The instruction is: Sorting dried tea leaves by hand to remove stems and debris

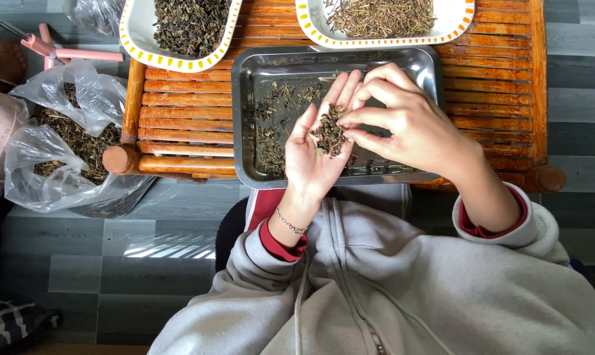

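My left hand (314, 154) is held palm up over a steel tray (245, 118), cupping a small heap of dried dark leaves (329, 133). Beside it, my right hand (409, 121) rests its thumb and forefinger on that heap, pinching at the leaves. More dried bits lie scattered over the tray's left half. The tray sits on a low wooden slatted table (185, 105). Grey sweatshirt sleeves with red cuffs cover both wrists, and a thin bracelet circles the left one.
Two white dishes with yellow-dotted rims stand at the table's back: one (139, 33) with dark leaves, one (452, 23) with pale stems. A clear plastic bag (60, 151) of dried herbs lies on the floor at left, near a pink stool leg (80, 52).
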